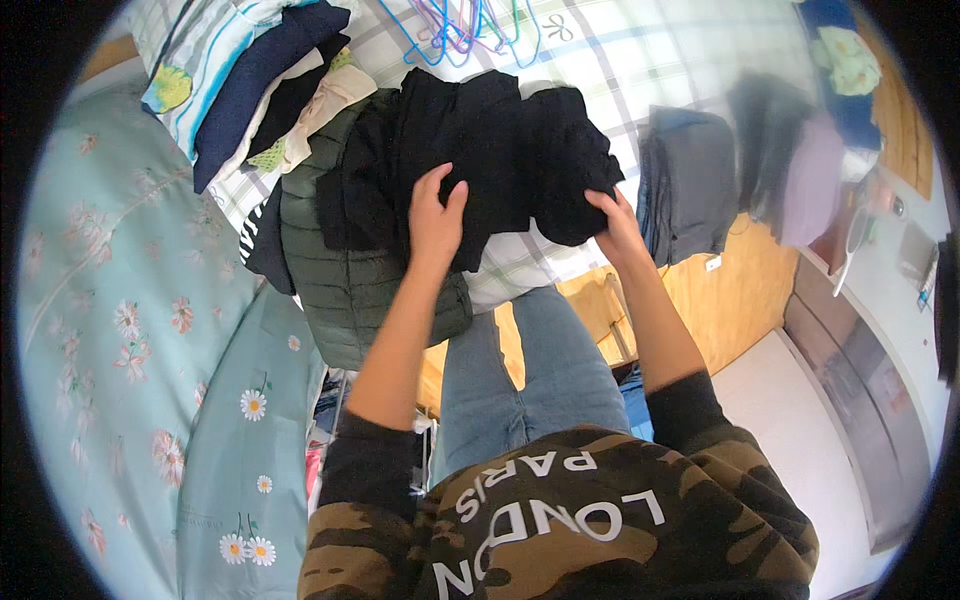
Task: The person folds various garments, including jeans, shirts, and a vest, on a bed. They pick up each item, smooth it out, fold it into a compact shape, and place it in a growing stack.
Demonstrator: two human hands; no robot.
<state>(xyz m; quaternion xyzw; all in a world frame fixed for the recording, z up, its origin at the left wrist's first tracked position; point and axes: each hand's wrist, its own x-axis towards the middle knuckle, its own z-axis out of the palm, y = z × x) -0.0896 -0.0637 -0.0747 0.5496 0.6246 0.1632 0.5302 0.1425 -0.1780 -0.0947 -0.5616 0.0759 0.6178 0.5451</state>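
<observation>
A black garment [470, 130] lies bunched and partly folded across the near edge of the bed. My left hand [437, 220] rests on its middle, thumb and fingers apart. At the right end of the cloth, my right hand [617, 222] grips the edge of a rounded black fold [570, 160], fingers partly hidden behind it. Whether that fold is a separate piece I cannot tell. Under the black cloth on the left, a dark green quilted puffer jacket [350, 285] hangs over the bed's edge.
Folded clothes [250, 100] are piled at the far left. Blue and purple hangers [460, 30] lie at the back of the checked bedsheet [650, 50]. To the right sit folded dark grey trousers [690, 180] and a lilac garment [812, 175]. A floral teal curtain [110, 300] hangs on the left.
</observation>
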